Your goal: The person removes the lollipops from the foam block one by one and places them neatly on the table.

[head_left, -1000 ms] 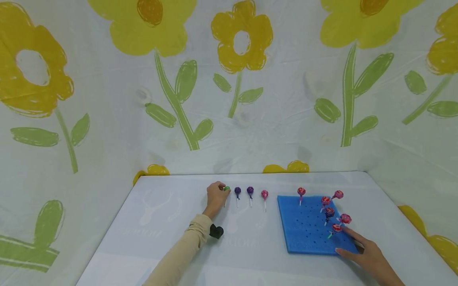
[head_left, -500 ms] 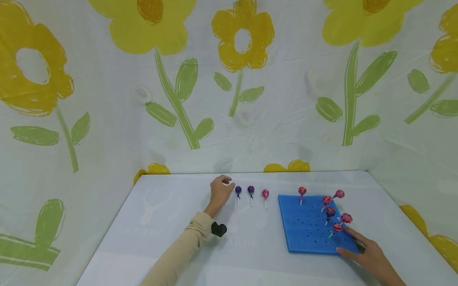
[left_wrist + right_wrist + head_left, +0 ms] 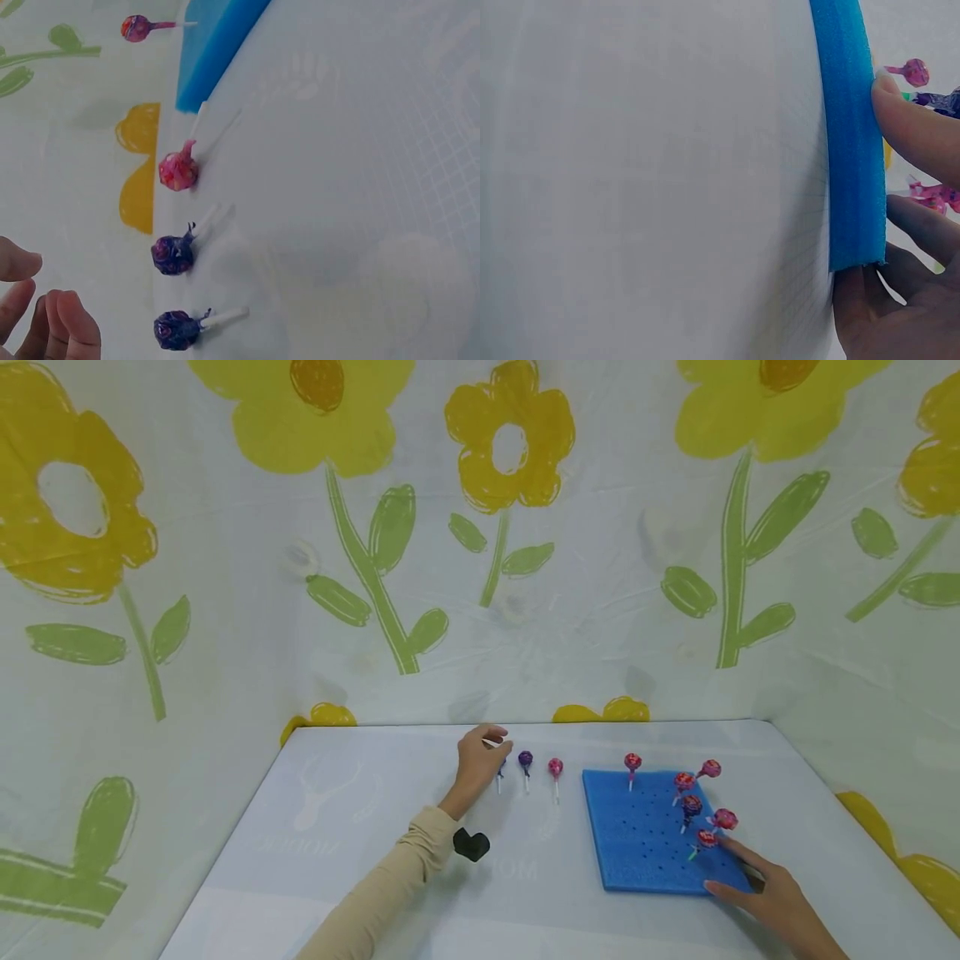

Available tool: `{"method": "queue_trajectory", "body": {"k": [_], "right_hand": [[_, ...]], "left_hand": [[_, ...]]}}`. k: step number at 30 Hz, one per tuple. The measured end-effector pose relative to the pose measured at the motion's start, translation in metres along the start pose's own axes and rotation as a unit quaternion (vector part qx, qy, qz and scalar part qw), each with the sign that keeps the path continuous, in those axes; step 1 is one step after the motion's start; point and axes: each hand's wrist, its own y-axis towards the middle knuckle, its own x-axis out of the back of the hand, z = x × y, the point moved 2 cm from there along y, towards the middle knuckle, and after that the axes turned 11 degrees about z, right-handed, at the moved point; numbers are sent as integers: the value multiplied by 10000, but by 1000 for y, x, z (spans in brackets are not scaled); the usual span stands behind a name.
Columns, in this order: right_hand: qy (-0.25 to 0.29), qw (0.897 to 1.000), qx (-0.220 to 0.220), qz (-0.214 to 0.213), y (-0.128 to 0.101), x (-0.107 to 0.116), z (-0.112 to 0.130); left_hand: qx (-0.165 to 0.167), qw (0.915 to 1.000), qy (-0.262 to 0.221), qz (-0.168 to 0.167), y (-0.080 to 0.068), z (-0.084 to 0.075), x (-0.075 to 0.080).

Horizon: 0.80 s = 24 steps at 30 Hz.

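My left hand [image 3: 476,767] hovers at the back of the table beside a purple-wrapped lollipop [image 3: 178,330], partly covering it in the head view. Its fingers [image 3: 79,322] are loosely bent, with a gap to the thumb and nothing between them. A second purple lollipop [image 3: 525,760] and a pink one [image 3: 555,767] lie farther right in the row. At the right, my right hand [image 3: 772,893] holds the near right corner of a blue foam board [image 3: 622,872], thumb [image 3: 907,127] on its near edge, fingers round the side. Several lollipops, such as a dark one [image 3: 692,806], stand tilted in the board.
The board has rows of small holes. One red lollipop [image 3: 632,762] stands alone at its back edge, the others toward its right side. A flower-printed cloth wall [image 3: 585,635] rises behind the white table [image 3: 300,860]. A black heart-shaped piece [image 3: 471,844] sits at my left wrist.
My left hand has let go of the green lollipop and shifted right to the first purple one, hiding where the green one lay. The right hand and the board have stayed put.
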Motion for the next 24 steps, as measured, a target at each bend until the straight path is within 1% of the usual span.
{"method": "queue_trajectory", "body": {"k": [2,6,9,12,18,21,24], "right_hand": [[6,10000,5,14,0,0,2],[-70,10000,11,-42,2,-1,0],[-46,10000,63,0,4,-1,-2],[-58,10000,-17,-25,5,-1,-3],[-9,9999,-113,50,-3,-1,8],[-39,9999,-150,53,-8,0,14],[-163,9997,-160,31,-11,0,15]], "left_hand": [[-64,9999,-119,77,-1,-3,-2],[-57,9989,-380,270,-3,-11,-8],[-27,9983,-455,371,-4,-16,-14],[-37,9976,-518,464,-5,-20,-21],[-100,9933,-928,679,-7,-25,-34],[-136,9923,-1013,702,-7,-27,-39],[-141,9915,-1071,729,-8,-29,-44]]}}
